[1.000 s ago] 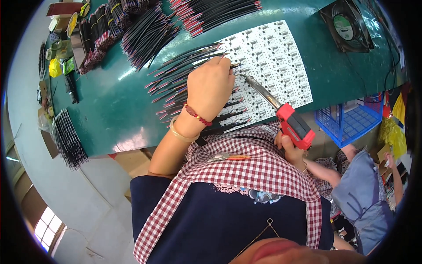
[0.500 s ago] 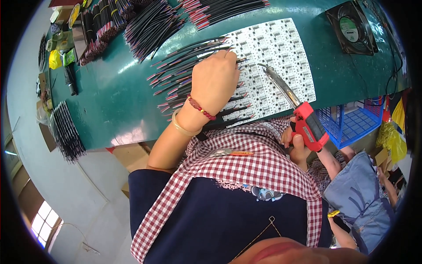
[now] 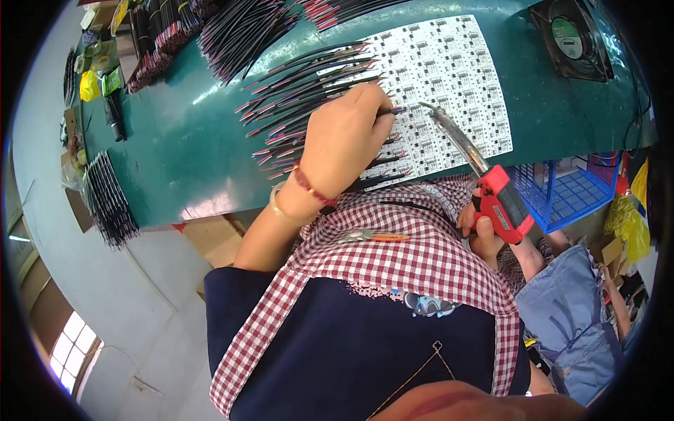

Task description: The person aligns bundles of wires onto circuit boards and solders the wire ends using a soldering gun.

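Observation:
My left hand (image 3: 345,133) is closed in a pinch on a black cable (image 3: 397,111), its coloured end pointing right over a white sheet of small circuit boards (image 3: 456,77). Other black cables (image 3: 291,84) with red and white tips lie in a row along the sheet's left side, some partly hidden under my hand. Low at the right, my right hand (image 3: 484,235) is wrapped round the handle of a red and black soldering gun (image 3: 507,203). Its bent metal tip is above the boards, a little to the right of the pinched cable's end.
Bundles of black cables (image 3: 246,35) lie at the back left of the green table (image 3: 182,154). A black fan (image 3: 570,38) sits at the far right. Below the table's right edge is a blue plastic crate (image 3: 579,193), near another person in blue clothing (image 3: 569,302).
My left hand has turned and shifted slightly down, so the pinched cable's end now shows. The soldering gun stays near the same spot, while the table and boards have shifted slightly in view.

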The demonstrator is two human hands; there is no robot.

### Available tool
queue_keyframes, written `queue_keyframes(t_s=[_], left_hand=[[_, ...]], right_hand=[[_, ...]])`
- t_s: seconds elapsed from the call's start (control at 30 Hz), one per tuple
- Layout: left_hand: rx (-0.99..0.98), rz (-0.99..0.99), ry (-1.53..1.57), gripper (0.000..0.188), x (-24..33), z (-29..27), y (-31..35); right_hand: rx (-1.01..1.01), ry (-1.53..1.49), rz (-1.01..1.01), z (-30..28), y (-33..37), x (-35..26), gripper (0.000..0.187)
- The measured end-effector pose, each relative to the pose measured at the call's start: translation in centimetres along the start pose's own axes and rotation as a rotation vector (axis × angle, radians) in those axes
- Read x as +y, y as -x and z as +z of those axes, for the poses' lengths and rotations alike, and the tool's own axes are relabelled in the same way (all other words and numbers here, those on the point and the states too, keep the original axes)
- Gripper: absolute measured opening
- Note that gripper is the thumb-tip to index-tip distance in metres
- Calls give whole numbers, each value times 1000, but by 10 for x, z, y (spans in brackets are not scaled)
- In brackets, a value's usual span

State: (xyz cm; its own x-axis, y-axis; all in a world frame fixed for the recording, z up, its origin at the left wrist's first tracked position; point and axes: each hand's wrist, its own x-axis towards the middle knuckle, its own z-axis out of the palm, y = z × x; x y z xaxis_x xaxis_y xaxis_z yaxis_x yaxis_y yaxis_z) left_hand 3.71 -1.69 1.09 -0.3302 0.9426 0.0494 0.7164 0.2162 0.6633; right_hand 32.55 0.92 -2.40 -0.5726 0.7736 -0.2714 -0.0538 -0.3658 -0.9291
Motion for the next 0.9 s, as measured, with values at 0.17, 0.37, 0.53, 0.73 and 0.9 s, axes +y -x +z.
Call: queue_keyframes(t_s=[0.17,0.37,0.53,0.73,0.9], left_hand=[[-48,-35,-110,9,-5,6,-5],[-108,-51,-175,10,-4,7,-10],[-126,-59,-208,8,-4,8,-12],[-158,-29,-222,8,-4,6,-15],[-151,-27,-219,10,-6,6,-16]], right_hand=[[-40,28,105,4,0,3,36],[-83,50,136,1,1,11,31],[-91,150,206,-8,8,17,24],[-103,156,214,-7,7,15,26],[-9,-74,27,0,4,16,49]])
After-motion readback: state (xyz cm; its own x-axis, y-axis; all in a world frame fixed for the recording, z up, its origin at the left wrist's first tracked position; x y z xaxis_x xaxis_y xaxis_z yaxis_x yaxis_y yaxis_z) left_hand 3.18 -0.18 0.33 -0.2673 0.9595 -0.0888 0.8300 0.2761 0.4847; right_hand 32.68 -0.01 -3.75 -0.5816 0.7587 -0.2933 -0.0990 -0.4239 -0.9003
